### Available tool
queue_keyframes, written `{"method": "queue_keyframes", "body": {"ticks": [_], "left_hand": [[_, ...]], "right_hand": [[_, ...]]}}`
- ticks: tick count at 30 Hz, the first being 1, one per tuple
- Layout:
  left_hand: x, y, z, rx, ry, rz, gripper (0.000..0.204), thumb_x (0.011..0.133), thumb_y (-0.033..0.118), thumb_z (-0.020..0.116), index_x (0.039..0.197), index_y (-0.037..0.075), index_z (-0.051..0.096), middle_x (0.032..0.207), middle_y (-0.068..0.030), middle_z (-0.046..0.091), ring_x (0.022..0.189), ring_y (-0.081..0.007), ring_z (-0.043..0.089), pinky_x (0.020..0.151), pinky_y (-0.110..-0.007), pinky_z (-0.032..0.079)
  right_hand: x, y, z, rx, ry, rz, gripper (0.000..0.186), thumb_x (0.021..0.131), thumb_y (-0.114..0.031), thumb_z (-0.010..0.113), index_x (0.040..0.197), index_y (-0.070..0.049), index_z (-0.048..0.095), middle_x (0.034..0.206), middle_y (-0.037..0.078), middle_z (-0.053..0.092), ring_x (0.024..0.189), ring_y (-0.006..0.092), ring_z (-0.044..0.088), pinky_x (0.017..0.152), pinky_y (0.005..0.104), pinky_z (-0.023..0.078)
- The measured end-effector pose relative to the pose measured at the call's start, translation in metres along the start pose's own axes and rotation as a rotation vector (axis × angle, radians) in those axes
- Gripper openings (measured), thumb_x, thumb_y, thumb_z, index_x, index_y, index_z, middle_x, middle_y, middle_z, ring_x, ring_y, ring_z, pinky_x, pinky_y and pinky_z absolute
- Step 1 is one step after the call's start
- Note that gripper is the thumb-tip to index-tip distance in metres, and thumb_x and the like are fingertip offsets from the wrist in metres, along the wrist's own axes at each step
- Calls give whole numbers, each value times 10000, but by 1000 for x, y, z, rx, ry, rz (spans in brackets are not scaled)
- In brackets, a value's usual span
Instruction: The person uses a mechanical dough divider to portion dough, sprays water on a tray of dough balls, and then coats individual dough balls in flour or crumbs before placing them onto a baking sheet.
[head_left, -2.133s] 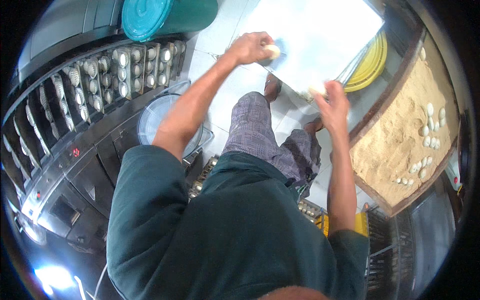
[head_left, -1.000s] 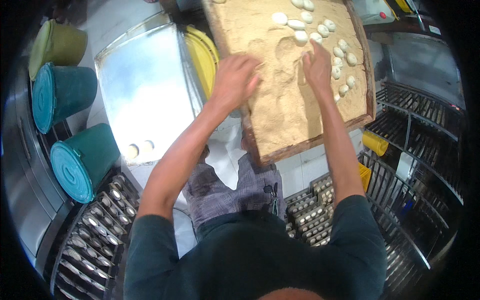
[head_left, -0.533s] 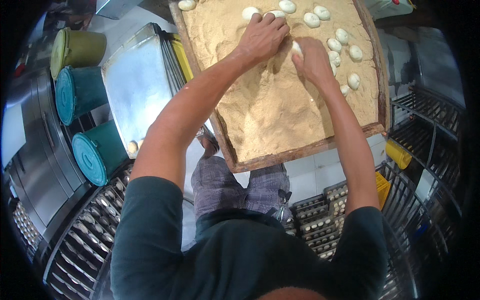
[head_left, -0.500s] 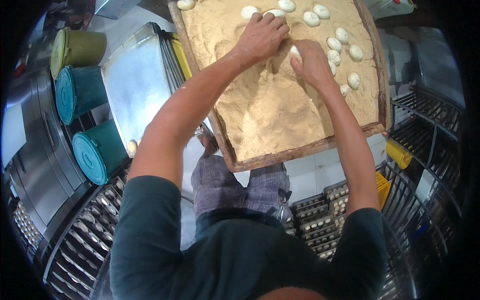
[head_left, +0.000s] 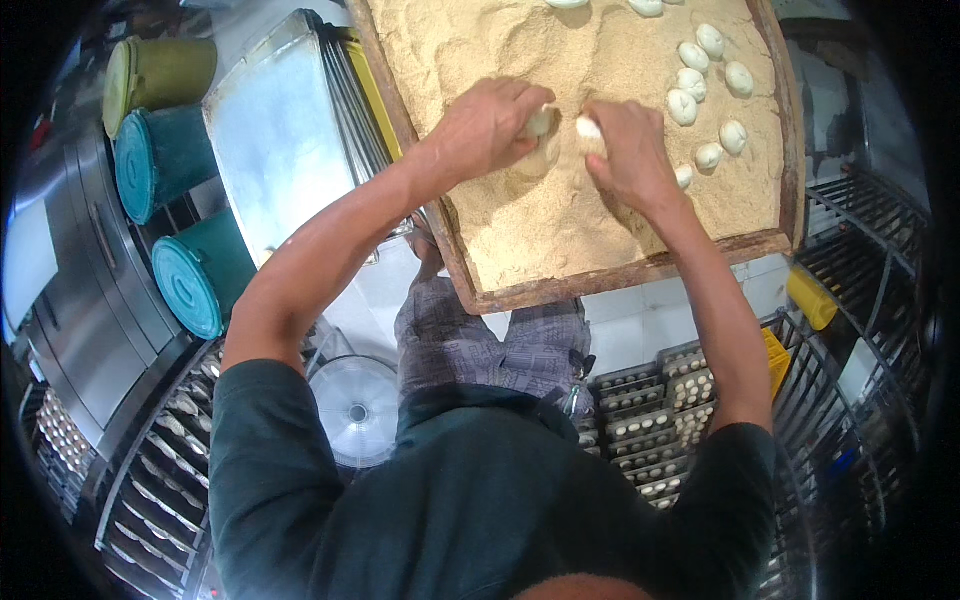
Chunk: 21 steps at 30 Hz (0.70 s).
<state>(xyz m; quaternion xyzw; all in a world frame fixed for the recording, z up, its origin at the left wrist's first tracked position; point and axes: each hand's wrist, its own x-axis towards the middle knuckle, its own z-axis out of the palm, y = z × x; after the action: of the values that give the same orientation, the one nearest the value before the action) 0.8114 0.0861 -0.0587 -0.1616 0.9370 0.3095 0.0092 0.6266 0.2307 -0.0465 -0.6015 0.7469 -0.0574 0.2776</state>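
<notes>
A wooden-framed tray (head_left: 600, 291) holds a bed of pale tan crumbs (head_left: 520, 245). Over its near half, my left hand (head_left: 482, 128) has its fingers curled round a white dough ball (head_left: 540, 122), partly coated in crumbs. Facing it, a short gap away, my right hand (head_left: 632, 155) grips a second dough ball (head_left: 589, 129) between thumb and fingers. Several more dough pieces (head_left: 738, 79) lie on the crumbs to the right of my right hand, and a few sit at the far edge. One piece (head_left: 684, 176) is partly hidden behind my right wrist.
Left of the tray is a stack of metal sheets (head_left: 285, 130). Lidded bins, one yellow-green (head_left: 165, 75) and two teal (head_left: 190, 285), stand farther left. Racks (head_left: 165, 480) with loaded trays flank me on both sides. A round clear lid-like object (head_left: 356, 412) is low beside my legs.
My left hand has come nearer, away from the tray's far side, with a dough ball in it. My right hand has shifted slightly nearer, still holding its dough ball. The view has shifted too.
</notes>
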Motion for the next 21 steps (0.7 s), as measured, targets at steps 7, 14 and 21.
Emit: {"method": "queue_keyframes", "body": {"ticks": [7,14,21], "left_hand": [[30,-27,-6,250,294,27,412,887,370,695,1210,120,640,1043,-126,639,1021,-320,614,899,-430,504],[10,-35,6,224,278,56,283,773,338,771,886,80,741,971,-160,660,891,-369,634,781,-491,514],[-15,-10,18,142,210,-65,277,722,270,780,895,57,736,801,-153,720,853,-330,695,841,-462,516]], "right_hand": [[32,59,9,-73,376,-324,421,824,-295,766,1189,-108,669,1151,56,666,1090,271,561,974,444,400],[37,35,2,-69,287,-285,354,869,-348,713,1106,-84,699,1081,81,678,1028,310,575,905,438,408],[11,24,28,15,281,-135,314,844,-163,763,1112,-35,661,987,110,666,953,273,611,862,400,476]]}}
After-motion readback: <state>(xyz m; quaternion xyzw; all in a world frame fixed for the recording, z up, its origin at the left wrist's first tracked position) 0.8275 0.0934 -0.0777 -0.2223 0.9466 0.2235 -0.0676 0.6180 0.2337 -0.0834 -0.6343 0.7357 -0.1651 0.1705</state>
